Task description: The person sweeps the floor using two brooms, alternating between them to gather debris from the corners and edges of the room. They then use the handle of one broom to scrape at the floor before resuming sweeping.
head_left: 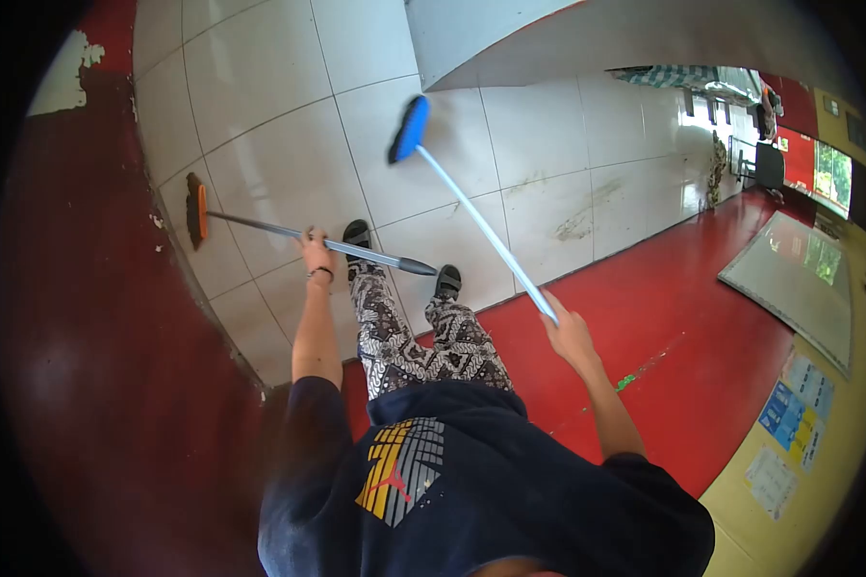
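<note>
My left hand (315, 249) is closed around the grey handle of an orange broom (198, 212), gripping it partway along. The broom's dark bristles face the red wall on the left, and the handle's black end reaches across near my feet. In my right hand (569, 337) is the upper end of a light blue handle. It belongs to a blue broom (412, 129), whose head lies farther forward by the corner of a white block, dark bristles toward the left. Both broom heads are over the white tiles (269, 125); whether they touch the floor I cannot tell.
A red wall (96, 317) runs along the left, and a pale block (510, 43) juts in ahead. Brown smears (575, 224) mark the tiles. At right are a red surface (625, 337), a whiteboard (789, 279), posters (794, 409) and a dark chair (769, 165).
</note>
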